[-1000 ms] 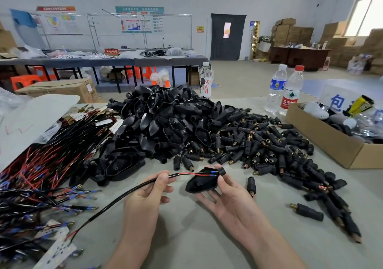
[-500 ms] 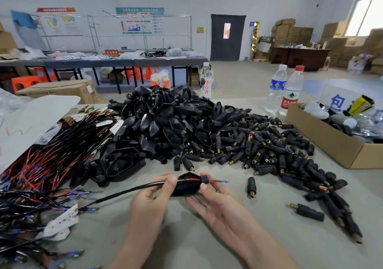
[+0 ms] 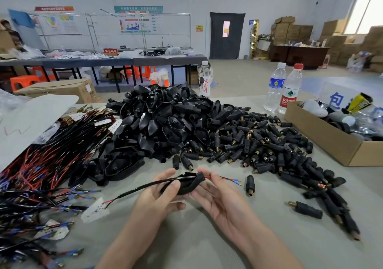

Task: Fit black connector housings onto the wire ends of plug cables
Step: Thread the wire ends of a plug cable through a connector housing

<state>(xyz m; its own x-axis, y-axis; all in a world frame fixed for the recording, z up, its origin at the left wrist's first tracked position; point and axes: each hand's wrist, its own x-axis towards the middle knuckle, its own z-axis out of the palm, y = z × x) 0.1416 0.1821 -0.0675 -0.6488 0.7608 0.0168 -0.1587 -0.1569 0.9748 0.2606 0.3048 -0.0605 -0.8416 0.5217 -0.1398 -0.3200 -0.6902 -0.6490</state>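
A black connector housing (image 3: pixel 189 183) is threaded on a black cable (image 3: pixel 141 188) above the grey table. My left hand (image 3: pixel 160 198) pinches the cable and the housing's left end with thumb and fingers. My right hand (image 3: pixel 217 198) holds the housing's right end, where red and black wire ends (image 3: pixel 232 180) with blue terminals stick out to the right. The cable's other end lies by a white tag (image 3: pixel 95 209). A big heap of black housings (image 3: pixel 161 123) lies behind my hands.
Bundled plug cables (image 3: pixel 47 165) cover the table's left side. Small black barrel connectors (image 3: pixel 269 144) spread to the right, with loose ones (image 3: pixel 249 185) near my right hand. A cardboard box (image 3: pixel 331 140) and water bottles (image 3: pixel 290 90) stand at the back right.
The housing has slid further along the cable toward the left, and the wire ends now stick out far past its right end. The cable's tagged end moved rightward.
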